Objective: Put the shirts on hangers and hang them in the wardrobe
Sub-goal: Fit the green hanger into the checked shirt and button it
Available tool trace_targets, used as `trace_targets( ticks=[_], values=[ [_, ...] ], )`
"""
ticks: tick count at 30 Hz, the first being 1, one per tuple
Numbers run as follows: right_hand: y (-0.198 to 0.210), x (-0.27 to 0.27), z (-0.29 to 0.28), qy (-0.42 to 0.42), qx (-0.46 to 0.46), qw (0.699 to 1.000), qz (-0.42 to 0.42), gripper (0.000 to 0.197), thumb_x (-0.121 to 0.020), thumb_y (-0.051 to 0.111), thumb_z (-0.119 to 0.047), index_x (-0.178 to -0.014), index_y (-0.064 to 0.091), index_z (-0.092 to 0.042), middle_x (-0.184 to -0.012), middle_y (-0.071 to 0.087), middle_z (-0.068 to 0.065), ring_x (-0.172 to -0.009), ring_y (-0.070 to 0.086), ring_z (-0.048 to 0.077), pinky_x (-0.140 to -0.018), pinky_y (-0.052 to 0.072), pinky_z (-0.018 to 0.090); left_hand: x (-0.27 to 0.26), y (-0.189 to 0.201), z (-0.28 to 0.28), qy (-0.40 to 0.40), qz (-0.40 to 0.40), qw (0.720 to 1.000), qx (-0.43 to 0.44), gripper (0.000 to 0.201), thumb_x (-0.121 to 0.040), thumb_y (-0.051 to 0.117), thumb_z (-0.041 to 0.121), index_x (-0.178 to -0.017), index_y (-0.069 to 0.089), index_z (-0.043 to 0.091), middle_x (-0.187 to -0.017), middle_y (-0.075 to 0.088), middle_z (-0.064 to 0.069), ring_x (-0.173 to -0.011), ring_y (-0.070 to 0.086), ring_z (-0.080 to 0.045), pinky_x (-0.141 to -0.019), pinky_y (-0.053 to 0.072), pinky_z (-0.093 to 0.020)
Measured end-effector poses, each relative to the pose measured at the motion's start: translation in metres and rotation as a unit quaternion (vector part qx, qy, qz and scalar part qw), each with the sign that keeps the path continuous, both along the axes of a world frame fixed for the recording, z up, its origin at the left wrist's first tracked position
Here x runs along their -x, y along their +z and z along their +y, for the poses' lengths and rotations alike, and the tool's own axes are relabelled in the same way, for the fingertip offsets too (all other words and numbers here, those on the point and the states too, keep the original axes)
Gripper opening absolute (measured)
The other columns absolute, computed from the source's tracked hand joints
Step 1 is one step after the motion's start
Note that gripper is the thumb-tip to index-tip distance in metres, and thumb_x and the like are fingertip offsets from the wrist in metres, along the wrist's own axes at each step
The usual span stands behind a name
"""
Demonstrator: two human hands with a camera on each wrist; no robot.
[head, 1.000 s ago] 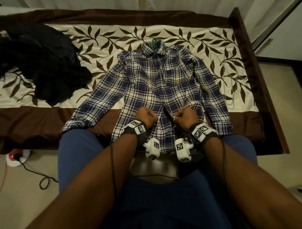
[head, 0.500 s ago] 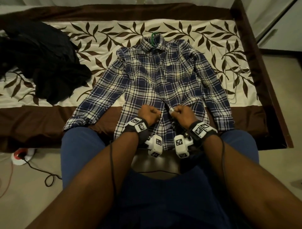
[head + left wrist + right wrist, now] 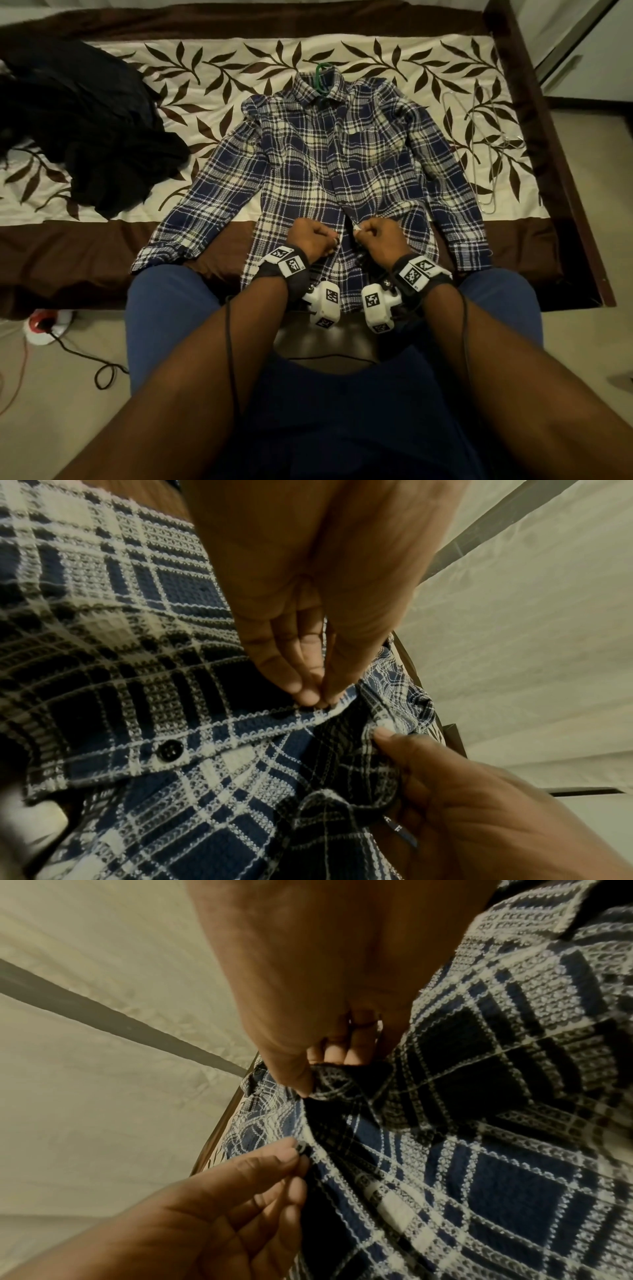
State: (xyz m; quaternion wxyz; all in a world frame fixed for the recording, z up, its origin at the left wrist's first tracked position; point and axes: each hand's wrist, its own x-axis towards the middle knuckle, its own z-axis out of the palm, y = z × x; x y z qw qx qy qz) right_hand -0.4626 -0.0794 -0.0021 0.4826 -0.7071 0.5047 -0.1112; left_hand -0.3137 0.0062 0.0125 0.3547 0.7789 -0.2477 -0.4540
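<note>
A blue-and-white plaid shirt (image 3: pixel 342 164) lies flat on the bed, face up, sleeves spread. The hook of a green hanger (image 3: pixel 320 77) sticks out of its collar. Both hands work at the lower front opening. My left hand (image 3: pixel 334 240) pinches the button-side edge (image 3: pixel 318 699), fingertips on a dark button (image 3: pixel 303 1149). My right hand (image 3: pixel 358 234) pinches the opposite front edge (image 3: pixel 318 1088) and lifts it slightly. A small gap stays between the two edges. Another black button (image 3: pixel 169 750) lower down is undone.
A heap of black clothes (image 3: pixel 78 130) lies on the bed's left. Thin wire hangers (image 3: pixel 486 147) lie right of the shirt, near the dark wooden bed frame (image 3: pixel 548 137). A red-and-white power strip (image 3: pixel 44 325) with cables sits on the floor at left.
Both hands have kept pinching the shirt's front edges and drawn slightly closer together. The shirt has not shifted on the bed.
</note>
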Motion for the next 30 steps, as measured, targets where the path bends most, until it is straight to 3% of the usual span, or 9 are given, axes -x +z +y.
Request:
trace_targets(
  ticks=[3, 7, 14, 16, 19, 23, 26, 28, 30],
  values=[
    [0.002, -0.003, 0.000, 0.024, -0.027, 0.999, -0.020, 0.018, -0.096, 0.063, -0.017, -0.089, 0.068, -0.001, -0.081, 0.070, 0.014, -0.070, 0.062, 0.018, -0.070, 0.053, 0.032, 0.000, -0.001, 0.000, -0.001, 0.004, 1.000, 0.008, 0.008, -0.086, 0.070, -0.004, -0.082, 0.073, 0.002, -0.087, 0.074, -0.022, -0.070, 0.065, -0.023, -0.076, 0.059, -0.041],
    [-0.001, -0.005, -0.002, 0.044, -0.059, 0.996, -0.043, 0.011, -0.096, 0.064, -0.016, -0.088, 0.070, -0.010, -0.087, 0.073, 0.016, -0.078, 0.069, 0.028, -0.075, 0.059, 0.041, -0.001, -0.004, 0.000, 0.000, 0.018, 1.000, 0.020, 0.012, -0.085, 0.070, -0.005, -0.078, 0.073, 0.004, -0.084, 0.073, -0.024, -0.069, 0.065, -0.027, -0.075, 0.059, -0.043],
    [0.000, -0.006, 0.001, 0.062, -0.062, 0.994, -0.058, 0.011, -0.094, 0.065, -0.007, -0.084, 0.070, -0.010, -0.076, 0.069, 0.008, -0.072, 0.064, 0.020, -0.069, 0.053, 0.029, 0.000, -0.005, -0.004, -0.005, 0.058, 0.998, 0.022, 0.013, -0.085, 0.068, -0.009, -0.079, 0.072, 0.003, -0.076, 0.070, -0.019, -0.057, 0.064, -0.013, -0.057, 0.053, -0.023],
    [0.000, -0.005, 0.001, 0.067, -0.062, 0.994, -0.058, 0.012, -0.094, 0.064, -0.006, -0.084, 0.070, -0.008, -0.079, 0.069, 0.011, -0.072, 0.063, 0.020, -0.068, 0.052, 0.028, -0.001, -0.005, -0.005, -0.006, 0.058, 0.998, 0.018, 0.012, -0.085, 0.069, -0.008, -0.079, 0.072, 0.002, -0.076, 0.071, -0.019, -0.058, 0.065, -0.013, -0.057, 0.053, -0.024],
    [0.000, -0.004, 0.000, 0.062, -0.067, 0.995, -0.049, 0.009, -0.093, 0.065, -0.005, -0.086, 0.071, -0.007, -0.084, 0.070, 0.016, -0.075, 0.063, 0.022, -0.074, 0.054, 0.034, 0.000, -0.006, -0.006, -0.002, 0.059, 0.998, 0.015, 0.013, -0.084, 0.071, -0.008, -0.077, 0.072, 0.003, -0.074, 0.071, -0.017, -0.060, 0.066, -0.015, -0.061, 0.055, -0.027],
    [-0.003, -0.003, -0.001, 0.050, -0.064, 0.996, -0.037, 0.011, -0.087, 0.073, -0.008, -0.082, 0.072, -0.016, -0.086, 0.073, 0.014, -0.081, 0.070, 0.030, -0.080, 0.058, 0.041, 0.000, -0.007, -0.009, 0.007, 0.054, 0.998, 0.011, 0.014, -0.082, 0.073, -0.008, -0.079, 0.069, 0.006, -0.075, 0.072, -0.016, -0.062, 0.067, -0.019, -0.067, 0.059, -0.034],
    [-0.005, -0.003, 0.000, 0.046, -0.041, 0.998, -0.024, 0.011, -0.080, 0.080, -0.009, -0.088, 0.073, -0.011, -0.081, 0.073, 0.007, -0.075, 0.070, 0.019, -0.073, 0.058, 0.032, 0.000, -0.005, -0.011, -0.007, 0.056, 0.998, 0.016, 0.017, -0.084, 0.068, -0.011, -0.084, 0.066, 0.005, -0.074, 0.070, -0.014, -0.063, 0.067, -0.021, -0.064, 0.058, -0.032],
    [-0.006, -0.004, 0.001, 0.050, 0.000, 0.999, -0.013, 0.013, -0.078, 0.082, -0.012, -0.088, 0.073, -0.012, -0.076, 0.070, -0.001, -0.066, 0.063, 0.007, -0.065, 0.049, 0.021, -0.001, -0.003, -0.013, -0.023, 0.057, 0.998, 0.019, 0.018, -0.088, 0.060, -0.014, -0.087, 0.064, 0.004, -0.076, 0.069, -0.016, -0.065, 0.065, -0.022, -0.063, 0.057, -0.031],
    [-0.007, -0.004, 0.003, 0.061, 0.050, 0.997, 0.006, 0.013, -0.080, 0.081, -0.017, -0.087, 0.071, -0.016, -0.075, 0.066, -0.007, -0.064, 0.058, 0.002, -0.062, 0.043, 0.017, -0.002, -0.001, -0.015, -0.042, 0.057, 0.997, 0.016, 0.021, -0.092, 0.051, -0.015, -0.089, 0.062, 0.003, -0.076, 0.068, -0.016, -0.065, 0.064, -0.021, -0.064, 0.055, -0.031]
  ],
)
